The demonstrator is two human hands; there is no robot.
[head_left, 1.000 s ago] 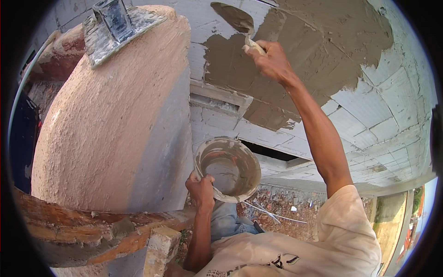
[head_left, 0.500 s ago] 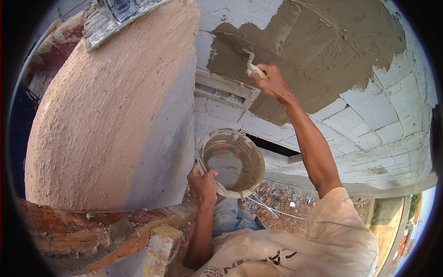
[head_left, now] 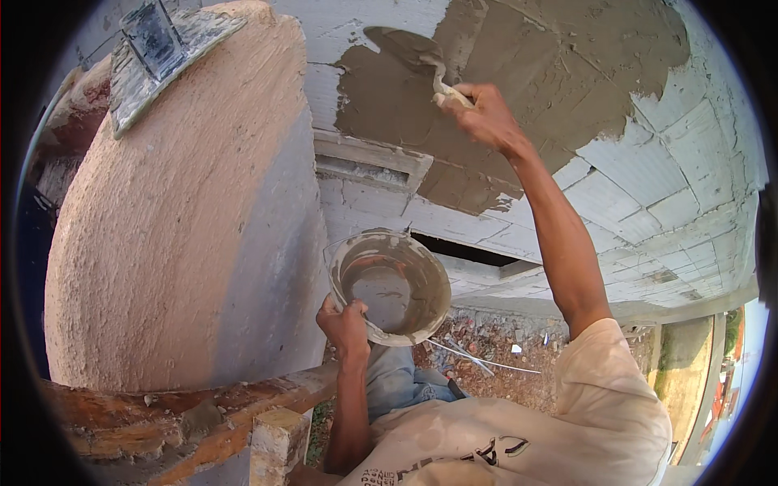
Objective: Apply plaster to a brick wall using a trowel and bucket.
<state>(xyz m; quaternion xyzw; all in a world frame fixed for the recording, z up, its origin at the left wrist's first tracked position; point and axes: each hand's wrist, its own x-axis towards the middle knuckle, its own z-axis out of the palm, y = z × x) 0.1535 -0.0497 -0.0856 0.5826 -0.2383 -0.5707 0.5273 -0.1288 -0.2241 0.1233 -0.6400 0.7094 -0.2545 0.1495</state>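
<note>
The left grip (head_left: 344,327) clasps a bucket (head_left: 432,283) with grey mortar (head_left: 379,298) at its bottom, the right grip (head_left: 488,119) a trowel (head_left: 413,50).

- Just below the middle of the frame, the bucket (head_left: 428,296), with mortar (head_left: 374,293) in its bottom
- The left hand (head_left: 344,330) at the bucket's lower-left rim
- Over at upper centre, the trowel (head_left: 412,49) before the plaster patch (head_left: 567,81) on the wall (head_left: 632,170), the right hand (head_left: 484,117) on its handle
- Left of the bucket, as I see it, the pillar (head_left: 174,227), bearing the handled board (head_left: 174,63) at upper left
- Lower left, below the pillar, the beam (head_left: 146,417)
- Low, right of centre, the rubble (head_left: 496,340)
</note>
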